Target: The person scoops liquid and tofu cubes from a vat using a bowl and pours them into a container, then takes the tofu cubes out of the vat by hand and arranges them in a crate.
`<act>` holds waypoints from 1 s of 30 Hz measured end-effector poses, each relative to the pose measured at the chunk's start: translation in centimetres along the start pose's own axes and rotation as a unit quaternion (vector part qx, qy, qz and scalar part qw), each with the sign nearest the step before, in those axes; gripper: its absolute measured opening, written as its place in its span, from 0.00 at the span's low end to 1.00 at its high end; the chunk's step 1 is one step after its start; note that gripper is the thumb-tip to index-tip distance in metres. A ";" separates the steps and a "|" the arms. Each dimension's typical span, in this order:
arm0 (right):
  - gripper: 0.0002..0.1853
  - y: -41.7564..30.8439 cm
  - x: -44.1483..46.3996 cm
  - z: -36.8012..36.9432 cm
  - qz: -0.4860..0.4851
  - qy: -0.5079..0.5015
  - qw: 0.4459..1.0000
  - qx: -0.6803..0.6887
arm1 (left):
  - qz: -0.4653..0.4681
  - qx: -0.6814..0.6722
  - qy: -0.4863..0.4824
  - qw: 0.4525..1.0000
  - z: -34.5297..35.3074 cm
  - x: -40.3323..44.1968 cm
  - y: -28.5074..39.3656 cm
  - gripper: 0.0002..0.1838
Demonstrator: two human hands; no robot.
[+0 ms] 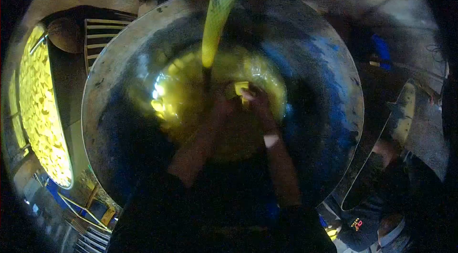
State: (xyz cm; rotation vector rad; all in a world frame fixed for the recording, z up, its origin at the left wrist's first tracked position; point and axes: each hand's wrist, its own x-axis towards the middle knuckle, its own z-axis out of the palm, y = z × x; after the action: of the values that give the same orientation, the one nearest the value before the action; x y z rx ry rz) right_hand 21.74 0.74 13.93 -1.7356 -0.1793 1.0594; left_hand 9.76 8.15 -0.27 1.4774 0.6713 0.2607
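Both forearms reach into a large round basin [305, 19] holding yellowish water [229, 134]. My right hand [258, 100] is closed on a pale yellow chunk [242, 87], its fingers wrapped over the near side. Just to its left is my left hand [224, 105], dark and blurred low in the basin, so its fingers do not show clearly. More yellow chunks [159, 105] lie at the left side of the water, bright with glare. A mesh-patterned hose [220, 10] hangs down into the basin from above.
At the left stands a wide round tray [70, 176] full of yellow pieces. Beside it are a slatted rack [107, 27] and a dark round object [65, 35]. Another person [405, 196] is at the lower right, near another large pan [350, 200].
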 end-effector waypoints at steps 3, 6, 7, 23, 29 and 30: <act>0.26 2.3 1.4 -1.2 -0.003 -0.017 0.997 -0.072 | 0.009 0.029 0.014 0.999 -1.6 -0.4 -0.2 0.22; 0.24 0.9 0.4 -0.3 0.027 -0.081 0.995 -0.054 | -0.012 -0.084 0.057 0.995 0.1 0.7 -3.2 0.24; 0.24 0.9 0.2 0.5 0.027 -0.080 0.995 -0.055 | -0.086 -0.183 0.113 0.973 1.1 0.9 -4.9 0.21; 0.32 0.5 3.9 4.8 0.068 -0.124 0.935 -0.324 | -0.106 -0.300 0.135 0.938 0.9 0.8 -4.4 0.24; 0.23 7.3 16.1 2.1 -0.052 0.172 0.854 -0.488 | -0.146 -0.391 0.114 0.902 -2.6 -1.1 -2.6 0.25; 0.21 8.1 16.6 1.1 -0.049 0.142 0.870 -0.469 | -0.148 -0.398 0.114 0.898 -3.1 -1.5 -2.2 0.25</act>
State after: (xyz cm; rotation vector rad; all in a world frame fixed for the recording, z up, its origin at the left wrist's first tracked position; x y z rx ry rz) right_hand 28.04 7.42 -2.15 -2.6912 -0.6742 0.6356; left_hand 6.31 9.63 -1.87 0.5514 0.8357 0.4153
